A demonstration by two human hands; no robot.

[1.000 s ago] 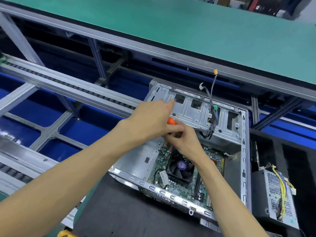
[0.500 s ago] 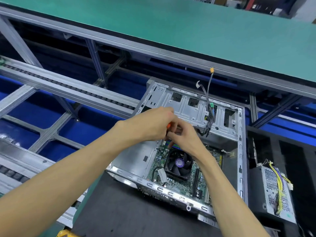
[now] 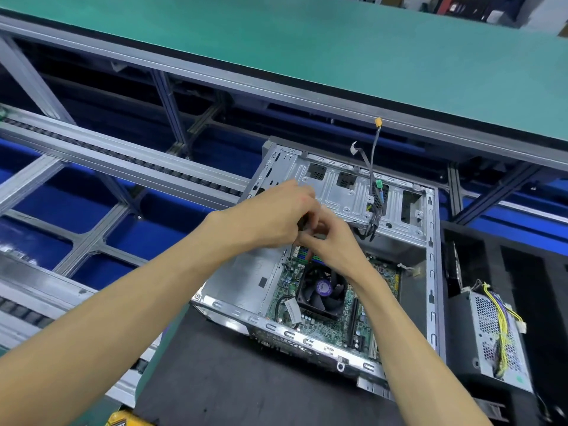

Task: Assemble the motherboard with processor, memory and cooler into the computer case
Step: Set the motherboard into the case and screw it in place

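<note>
An open metal computer case (image 3: 432, 272) lies on a black mat. Inside it sits the green motherboard (image 3: 325, 330) with a black cooler fan (image 3: 322, 287) and memory sticks (image 3: 356, 315). Both hands meet above the board's far left corner. My left hand (image 3: 270, 219) grips the handle of a screwdriver, mostly hidden under the fingers. Its thin shaft (image 3: 290, 253) points down to the board's edge. My right hand (image 3: 335, 244) curls its fingers round the tool just under the left hand.
A drive cage (image 3: 338, 192) with loose cables (image 3: 373, 186) fills the case's far end. A power supply (image 3: 491, 333) with yellow wires stands to the right. Beyond are a green bench (image 3: 307, 41) and conveyor rails (image 3: 123, 161); a yellow object (image 3: 123, 419) shows at the bottom edge.
Both hands have drawn closer together and the left hand now covers the orange handle. The view has shifted slightly; the case has not moved.
</note>
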